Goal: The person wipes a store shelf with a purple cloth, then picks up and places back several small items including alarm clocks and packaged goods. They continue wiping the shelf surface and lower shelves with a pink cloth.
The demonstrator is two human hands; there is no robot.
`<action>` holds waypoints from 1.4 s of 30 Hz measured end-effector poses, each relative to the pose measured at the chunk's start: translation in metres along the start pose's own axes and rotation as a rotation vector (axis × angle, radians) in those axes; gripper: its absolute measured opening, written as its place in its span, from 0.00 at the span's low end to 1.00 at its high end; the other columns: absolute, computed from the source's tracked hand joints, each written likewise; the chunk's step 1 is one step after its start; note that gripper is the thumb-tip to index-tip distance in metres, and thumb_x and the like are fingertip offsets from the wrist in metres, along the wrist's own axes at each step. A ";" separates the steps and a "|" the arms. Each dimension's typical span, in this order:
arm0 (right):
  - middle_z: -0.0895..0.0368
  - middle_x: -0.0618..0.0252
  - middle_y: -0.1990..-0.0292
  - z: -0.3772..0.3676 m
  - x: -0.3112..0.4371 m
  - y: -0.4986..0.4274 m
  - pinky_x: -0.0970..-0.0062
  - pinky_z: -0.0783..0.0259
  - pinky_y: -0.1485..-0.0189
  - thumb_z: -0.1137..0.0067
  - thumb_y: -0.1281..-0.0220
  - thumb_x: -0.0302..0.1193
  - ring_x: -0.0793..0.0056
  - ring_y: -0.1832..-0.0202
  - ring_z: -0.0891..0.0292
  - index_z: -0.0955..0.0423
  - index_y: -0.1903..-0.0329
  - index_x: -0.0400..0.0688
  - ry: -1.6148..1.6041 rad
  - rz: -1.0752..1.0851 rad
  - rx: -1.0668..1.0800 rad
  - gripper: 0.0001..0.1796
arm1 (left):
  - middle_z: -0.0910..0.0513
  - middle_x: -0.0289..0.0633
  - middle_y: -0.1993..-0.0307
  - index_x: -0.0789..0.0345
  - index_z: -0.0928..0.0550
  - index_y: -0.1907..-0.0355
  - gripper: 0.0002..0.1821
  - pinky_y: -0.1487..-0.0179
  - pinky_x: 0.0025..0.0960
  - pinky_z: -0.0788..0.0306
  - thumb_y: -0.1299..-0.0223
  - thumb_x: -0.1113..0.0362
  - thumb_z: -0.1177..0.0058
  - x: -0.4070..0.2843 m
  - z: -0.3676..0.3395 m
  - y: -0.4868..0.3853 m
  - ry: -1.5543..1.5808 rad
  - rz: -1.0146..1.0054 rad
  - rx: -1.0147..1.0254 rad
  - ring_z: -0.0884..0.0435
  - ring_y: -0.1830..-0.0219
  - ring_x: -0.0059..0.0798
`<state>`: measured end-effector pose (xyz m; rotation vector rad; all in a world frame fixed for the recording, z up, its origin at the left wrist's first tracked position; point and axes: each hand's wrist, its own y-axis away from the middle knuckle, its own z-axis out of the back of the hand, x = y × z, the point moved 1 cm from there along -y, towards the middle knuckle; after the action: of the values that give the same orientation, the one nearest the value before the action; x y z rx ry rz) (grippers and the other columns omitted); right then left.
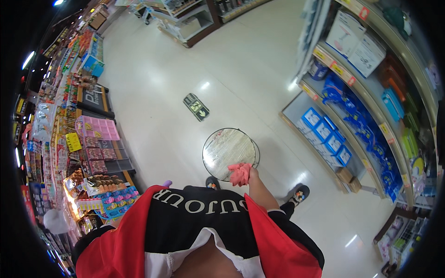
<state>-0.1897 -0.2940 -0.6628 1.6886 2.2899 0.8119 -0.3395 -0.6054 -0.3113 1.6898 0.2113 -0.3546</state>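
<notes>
My right hand (254, 173) holds a crumpled pink cloth (240, 173) against the near edge of a small round table (227, 149). The table has a wood-grain top within a thin dark metal frame, and light reflects off its left part. Small reddish marks show near the top's far edge. My left hand is out of view behind the red garment (134, 226) I wear. A small purple object (167, 183) pokes out past that garment's edge; what it belongs to is hidden.
Shelves (326, 100) with blue-and-white boxes (323, 130) and blue packages stand on the right. Packed snack displays and a pink tray (100, 128) line the left. A green exit-direction sign (196, 107) lies on the glossy tiled floor (156, 104). Another shelf unit (189, 26) stands ahead.
</notes>
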 end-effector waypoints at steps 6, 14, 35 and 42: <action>0.20 0.38 0.65 0.059 0.019 0.170 0.55 0.24 0.65 0.68 0.33 0.45 0.45 0.66 0.21 0.28 0.47 0.30 -0.226 -0.172 -0.024 0.32 | 0.20 0.52 0.51 0.71 0.28 0.42 0.22 0.44 0.43 0.25 0.31 0.57 0.57 0.010 -0.066 -0.001 -0.107 0.026 0.051 0.19 0.53 0.43; 0.17 0.49 0.63 0.179 0.040 0.326 0.64 0.25 0.57 0.56 0.35 0.46 0.59 0.62 0.20 0.23 0.52 0.38 0.570 -0.019 -0.582 0.25 | 0.20 0.53 0.51 0.71 0.29 0.42 0.23 0.43 0.43 0.25 0.31 0.56 0.59 0.064 -0.274 0.001 -0.301 0.081 0.208 0.19 0.52 0.44; 0.23 0.60 0.62 -0.124 0.376 0.475 0.79 0.32 0.55 0.52 0.31 0.29 0.75 0.62 0.28 0.28 0.57 0.36 1.092 2.348 -1.037 0.08 | 0.19 0.48 0.49 0.67 0.29 0.38 0.23 0.42 0.41 0.27 0.28 0.56 0.62 0.093 -0.507 -0.249 -0.187 0.225 0.994 0.20 0.49 0.42; 0.20 0.57 0.57 -0.121 0.464 0.505 0.65 0.30 0.48 0.49 0.35 0.29 0.57 0.54 0.24 0.22 0.54 0.44 2.345 1.740 -1.794 0.10 | 0.23 0.47 0.42 0.64 0.29 0.37 0.30 0.36 0.48 0.34 0.29 0.45 0.65 0.111 -0.480 -0.216 0.210 0.262 1.180 0.25 0.41 0.44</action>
<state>0.0167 0.2005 -0.2176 -0.1897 1.2144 -2.0225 -0.2556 -0.1059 -0.4931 2.8850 -0.1112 -0.0771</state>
